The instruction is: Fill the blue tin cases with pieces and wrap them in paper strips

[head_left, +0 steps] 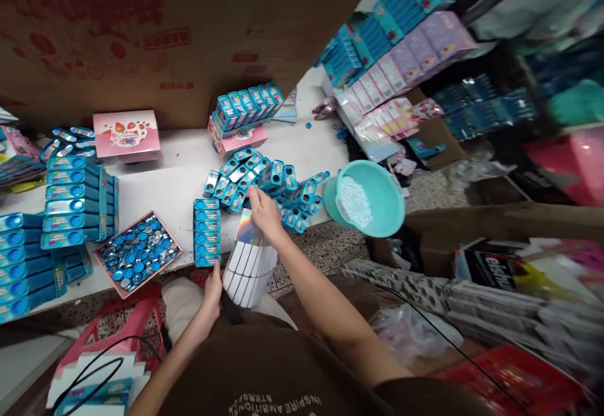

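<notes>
A brown carton (283,19) fills the upper left and centre, above the white desk (160,183); a teal bowl (389,199) of white pieces sits right of centre. Near the middle, a bundle of white boxes (248,271) lies beside a row of blue tins (206,233), with loose blue tins (240,177) above. The left hand (212,290) meets the row's lower end, its grip partly hidden; the right hand (267,218) has thumb and forefinger nearly closed at the loose tins' lower edge, and I cannot tell whether either grip holds one. Steadying the row while picking lightly would probably avoid knocks. The carton reads "HAPPY"; a package (486,274) at right shows "eishu"; the shirt (283,365) includes "INSPIRE AMBITION".
</notes>
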A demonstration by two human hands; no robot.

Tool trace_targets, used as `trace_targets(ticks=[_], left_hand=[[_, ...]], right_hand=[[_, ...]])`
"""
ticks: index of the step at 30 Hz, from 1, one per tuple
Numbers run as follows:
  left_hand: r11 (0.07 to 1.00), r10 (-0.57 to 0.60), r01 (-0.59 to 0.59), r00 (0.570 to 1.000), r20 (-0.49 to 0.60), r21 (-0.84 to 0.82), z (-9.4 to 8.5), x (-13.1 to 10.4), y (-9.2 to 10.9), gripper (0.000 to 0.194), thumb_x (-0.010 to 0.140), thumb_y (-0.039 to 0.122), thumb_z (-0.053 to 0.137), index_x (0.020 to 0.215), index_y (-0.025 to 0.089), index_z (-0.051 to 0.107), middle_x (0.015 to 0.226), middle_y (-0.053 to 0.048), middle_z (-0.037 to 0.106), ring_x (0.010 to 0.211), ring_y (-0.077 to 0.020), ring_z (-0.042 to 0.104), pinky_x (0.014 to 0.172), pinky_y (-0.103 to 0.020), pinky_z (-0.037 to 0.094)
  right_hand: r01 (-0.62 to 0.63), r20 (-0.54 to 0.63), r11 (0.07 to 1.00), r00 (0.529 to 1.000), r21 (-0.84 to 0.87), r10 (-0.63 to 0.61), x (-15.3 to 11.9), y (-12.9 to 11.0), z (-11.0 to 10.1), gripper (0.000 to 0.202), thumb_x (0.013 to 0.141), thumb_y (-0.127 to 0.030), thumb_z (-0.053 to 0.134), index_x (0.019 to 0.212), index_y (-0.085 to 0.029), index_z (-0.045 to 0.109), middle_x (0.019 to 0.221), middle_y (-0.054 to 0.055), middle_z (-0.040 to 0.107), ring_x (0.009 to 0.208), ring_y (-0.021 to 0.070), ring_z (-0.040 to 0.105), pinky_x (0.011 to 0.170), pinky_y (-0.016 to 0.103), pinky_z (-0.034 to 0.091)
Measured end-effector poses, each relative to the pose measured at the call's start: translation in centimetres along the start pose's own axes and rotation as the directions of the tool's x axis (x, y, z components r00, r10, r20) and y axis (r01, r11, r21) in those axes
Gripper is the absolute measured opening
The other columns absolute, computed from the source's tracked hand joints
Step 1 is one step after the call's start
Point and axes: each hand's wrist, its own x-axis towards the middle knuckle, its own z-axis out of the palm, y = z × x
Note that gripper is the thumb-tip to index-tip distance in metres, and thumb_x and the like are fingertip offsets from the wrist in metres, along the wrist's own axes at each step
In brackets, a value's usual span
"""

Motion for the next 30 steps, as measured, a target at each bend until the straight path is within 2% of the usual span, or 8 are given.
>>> trace_targets(ticks=[3,5,7,9,13,17,22,30], left_hand=[[0.874,0.371,-0.267,0.906,-0.204,0.405,-2.1,-3.6,3.6,0.054,0.082,0.060,0.041,0.105,0.015,0.059,0.111,-0.017,0.062,0.114,-0.0299,0.052,0.100,-0.045,0.036],[0.605,0.675,-0.474,0.731,-0.097,0.640,-3.1,-6.2,7.5,0.045,0.084,0.051,0.043,0.108,0.015,0.057,0.116,-0.016,0.058,0.117,-0.0280,0.048,0.103,-0.046,0.031],[0.328,0.824,-0.622,0.557,0.108,0.711,-3.3,-8.6,11.5,0.040,0.086,0.043,0.046,0.115,0.018,0.054,0.125,-0.014,0.053,0.123,-0.0253,0.043,0.106,-0.044,0.028],[0.192,0.820,-0.714,0.494,0.291,0.673,-2.7,-10.5,14.5,0.042,0.083,0.041,0.051,0.120,0.020,0.052,0.127,-0.011,0.052,0.122,-0.0244,0.044,0.105,-0.041,0.030],[0.342,0.609,-0.757,0.630,0.482,0.557,-1.7,-12.3,15.4,0.032,0.079,0.042,0.056,0.097,0.017,0.064,0.093,-0.006,0.066,0.088,-0.0207,0.059,0.079,-0.030,0.045],[0.572,0.500,-0.668,0.744,0.442,0.476,-3.7,-12.8,13.7,0.036,0.079,0.046,0.054,0.067,0.013,0.060,0.058,0.002,0.053,0.056,-0.0107,0.047,0.053,-0.020,0.035],[0.552,0.532,-0.673,0.739,0.414,0.492,-6.8,-14.2,13.6,0.039,0.081,0.048,0.052,0.066,0.012,0.060,0.056,0.003,0.048,0.054,-0.0086,0.039,0.051,-0.020,0.030],[0.506,0.584,-0.676,0.726,0.363,0.536,-8.4,-15.2,14.5,0.045,0.083,0.050,0.045,0.060,0.013,0.056,0.056,0.002,0.047,0.055,-0.0096,0.040,0.054,-0.021,0.032]], right_hand=[[-0.019,-0.185,0.984,0.981,0.177,0.052,-1.5,-0.3,-2.3,0.061,0.091,-0.059,0.019,0.082,-0.019,0.065,0.086,0.007,0.068,0.081,0.0196,0.060,0.073,0.028,0.039],[-0.006,-0.272,0.961,0.959,0.276,0.084,-3.4,-0.8,-3.2,0.062,0.090,-0.060,0.020,0.078,-0.019,0.065,0.081,0.006,0.066,0.075,0.0176,0.058,0.071,0.028,0.039],[0.015,-0.336,0.932,0.935,0.363,0.116,-5.8,-1.6,-3.3,0.061,0.090,-0.060,0.020,0.078,-0.019,0.064,0.073,0.003,0.063,0.069,0.0152,0.056,0.068,0.027,0.038],[0.019,-0.378,0.892,0.910,0.452,0.172,-8.3,-2.8,-2.7,0.060,0.090,-0.060,0.021,0.078,-0.019,0.064,0.064,0.001,0.056,0.061,0.0134,0.051,0.063,0.025,0.037],[0.042,-0.387,0.779,0.884,0.625,0.263,-12.8,-5.3,-0.8,0.060,0.090,-0.059,0.023,0.077,-0.017,0.063,0.052,-0.003,0.042,0.049,0.0109,0.042,0.053,0.023,0.034],[0.164,-0.404,0.770,0.905,0.616,0.130,-16.5,-7.0,0.4,0.047,0.092,-0.050,0.032,0.084,-0.018,0.065,0.061,-0.001,0.054,0.056,0.0117,0.051,0.056,0.024,0.040],[0.416,-0.496,0.882,0.826,0.219,-0.267,-19.7,-7.8,1.7,0.019,0.086,-0.029,0.055,0.094,-0.022,0.070,0.086,0.004,0.069,0.082,0.0163,0.061,0.077,0.030,0.048],[0.466,-0.558,0.883,0.717,-0.061,-0.417,-20.0,-9.6,3.1,0.019,0.086,-0.022,0.056,0.097,-0.021,0.071,0.092,0.005,0.072,0.084,0.0170,0.065,0.079,0.031,0.051]])
